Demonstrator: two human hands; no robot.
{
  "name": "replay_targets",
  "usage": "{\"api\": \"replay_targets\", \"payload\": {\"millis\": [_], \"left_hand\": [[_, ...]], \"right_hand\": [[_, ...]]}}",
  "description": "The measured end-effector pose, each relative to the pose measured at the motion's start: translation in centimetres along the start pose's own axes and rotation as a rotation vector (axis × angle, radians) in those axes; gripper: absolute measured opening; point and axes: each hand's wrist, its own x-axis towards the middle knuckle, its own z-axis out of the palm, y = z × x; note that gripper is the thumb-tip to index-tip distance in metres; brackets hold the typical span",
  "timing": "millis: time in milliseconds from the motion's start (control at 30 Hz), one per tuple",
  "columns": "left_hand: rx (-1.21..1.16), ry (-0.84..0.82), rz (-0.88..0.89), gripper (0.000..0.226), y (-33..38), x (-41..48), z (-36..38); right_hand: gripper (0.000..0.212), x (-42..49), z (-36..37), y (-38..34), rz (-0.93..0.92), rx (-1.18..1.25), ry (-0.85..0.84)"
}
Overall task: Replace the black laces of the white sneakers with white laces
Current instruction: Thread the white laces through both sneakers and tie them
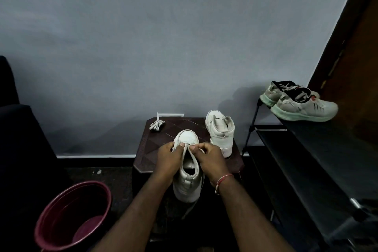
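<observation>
Probably under halfway: L hand (pixel 167 158) & R hand (pixel 211 158) pinch white lace (pixel 186 150) low on near sneaker (pixel 187 136); 2nd sneaker (pixel 222 134) & spare lace bundle (pixel 156 125) sit untouched.

Home entryway; shoe rack (pixel 306 149); bucket (pixel 71 217)

A dark brown wooden counter (pixel 151 149) carries a white high-top sneaker (pixel 188 184) at its near edge, a second white high-top sneaker (pixel 222 133) at its far right and a bundle of white laces (pixel 156 125) at its far left. To its right, a black shoe shelf (pixel 306 139) holds two pale grey running shoes (pixel 302 106) on top. A maroon plastic bucket (pixel 61 210) stands on the dark floor (pixel 114 178).
</observation>
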Motion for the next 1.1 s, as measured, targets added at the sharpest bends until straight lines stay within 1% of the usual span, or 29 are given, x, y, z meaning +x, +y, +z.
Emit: {"api": "replay_targets", "payload": {"millis": [67,133,200,333,400,467,567,667,800,933,1000,1033,1067,1100], "left_hand": [[-0.044,-0.074,-0.023,0.015,-0.1,0.2,-0.3],[-0.007,-0.08,-0.005,0.014,0.0,0.4,-0.5],[0.085,-0.066,0.039,0.016,0.1,0.7,-0.6],[0.429,-0.003,0.199,0.016,0.8,0.6,0.0],[0.533,0.032,0.219,0.015,0.9,0.5,0.1],[0.59,0.063,0.21,0.015,1.0,0.3,0.2],[0.506,0.146,0.176,0.013,1.0,-0.2,0.4],[0.446,0.218,0.108,0.015,0.9,-0.3,0.7],[0.381,0.239,0.07,0.015,1.2,-0.1,0.8],[0.432,0.162,0.179,0.015,2.5,0.5,0.0],[0.467,0.17,0.288,0.021,4.2,0.3,-0.6],[0.469,0.173,0.351,0.024,5.4,-0.1,-1.0],[0.458,0.167,0.411,0.028,6.7,-0.6,-1.2],[0.443,0.148,0.468,0.032,8.0,-1.3,-1.1]], "right_hand": [[0.011,0.3,-0.2,-0.3,-0.019,-0.056,-0.029],[0.016,0.6,-0.3,-0.6,-0.033,-0.113,-0.011],[0.021,1.0,-0.2,-0.7,-0.041,-0.184,-0.007],[0.028,1.2,0.0,-0.6,-0.08,-0.37,0.063],[0.027,1.2,0.3,-0.7,-0.109,-0.454,0.09],[0.022,1.1,0.6,-0.6,-0.117,-0.479,0.116],[0.024,1.1,0.9,-0.1,-0.122,-0.443,0.165],[0.025,1.3,1.2,0.7,-0.059,-0.311,0.21],[0.026,1.7,1.4,1.1,0.009,-0.235,0.241],[0.025,2.2,1.2,0.3,-0.053,-0.298,0.226],[0.022,2.5,0.8,-0.5,-0.06,-0.353,0.218],[0.024,2.5,0.9,-0.7,-0.03,-0.311,0.182],[0.032,2.2,0.8,-1.5,0.014,-0.211,0.125],[0.046,1.9,0.6,-2.1,0.079,-0.081,0.05]]}}
